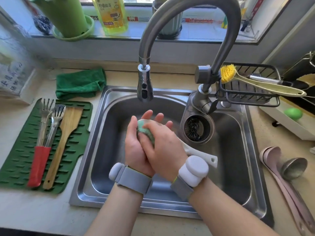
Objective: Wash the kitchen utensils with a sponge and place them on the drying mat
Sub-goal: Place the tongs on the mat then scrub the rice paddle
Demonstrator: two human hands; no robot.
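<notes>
Over the steel sink, my left hand cups the head of a white rice paddle, whose handle sticks out to the right under my right wrist. My right hand presses a green sponge against the paddle's head, which is mostly hidden by both hands. On the green drying mat at the left lie a red-handled fork, a red-handled slotted turner and a wooden spatula. Pink spoons and a metal ladle lie on the counter at the right.
The faucet head hangs just above my hands; no water stream is visible. A steel scourer sits in the drain cup. A wire caddy with a yellow brush stands right of the tap. A folded green cloth lies behind the mat.
</notes>
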